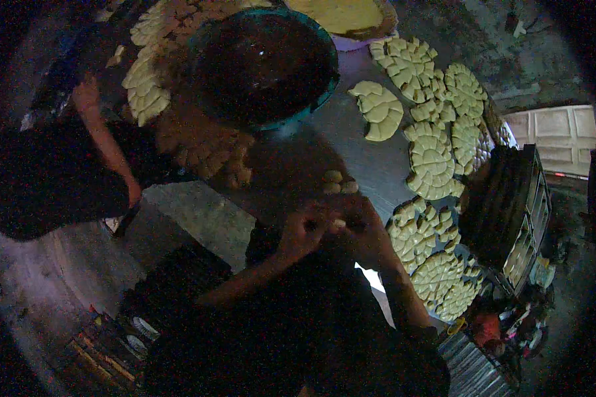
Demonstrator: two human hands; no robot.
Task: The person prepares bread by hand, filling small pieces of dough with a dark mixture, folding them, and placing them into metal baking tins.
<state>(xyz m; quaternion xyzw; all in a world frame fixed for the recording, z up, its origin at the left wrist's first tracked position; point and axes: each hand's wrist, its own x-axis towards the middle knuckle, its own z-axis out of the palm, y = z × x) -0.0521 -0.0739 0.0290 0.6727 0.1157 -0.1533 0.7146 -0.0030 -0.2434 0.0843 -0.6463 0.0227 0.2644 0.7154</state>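
My left hand (306, 223) and my right hand (359, 221) meet at the near edge of the metal table (324, 142), their fingers closed around a small pale dough piece (338, 223). Just beyond my fingertips sit a few small rounded dough lumps (332, 182). Both hands are in shadow, so their finger detail is hard to make out. Large clusters of cut dough pieces (430, 159) cover the right side of the table, and a separate smaller cluster (377, 112) lies left of them.
A teal-rimmed basin (318, 99) with dark contents and a bowl of yellow mixture (338, 13) stand at the back. More dough (146, 89) lies left. A co-worker's arm (109, 139) hangs at the left. A dark rack (510, 212) stands right of the table.
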